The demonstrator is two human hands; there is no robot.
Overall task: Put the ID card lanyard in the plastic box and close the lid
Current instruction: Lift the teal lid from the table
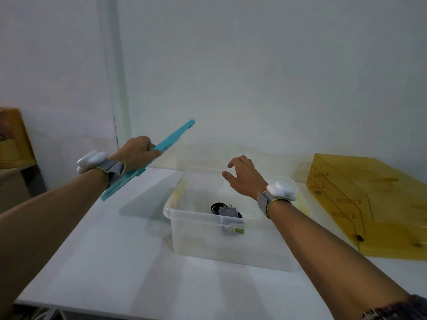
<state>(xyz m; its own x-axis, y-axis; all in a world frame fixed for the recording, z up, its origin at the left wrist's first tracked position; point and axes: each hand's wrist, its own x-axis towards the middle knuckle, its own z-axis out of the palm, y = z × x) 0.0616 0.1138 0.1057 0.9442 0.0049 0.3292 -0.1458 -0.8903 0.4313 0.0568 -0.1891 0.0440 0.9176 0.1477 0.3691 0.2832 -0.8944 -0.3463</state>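
Observation:
A clear plastic box point(184, 218) stands open in the middle of the white table. Inside it lies the ID card lanyard point(227, 215), a card holder with a coiled black strap. My left hand point(136, 153) grips the teal lid point(166, 144), which is held tilted in the air to the left of the box, above the table. My right hand point(242, 176) hovers over the far right part of the box, fingers spread and curled, holding nothing.
An amber acrylic tray stack point(369, 204) sits on the table to the right of the box. A wooden piece of furniture point(13, 139) stands at the far left by the wall. The white table point(115, 262) ends at a front edge near me.

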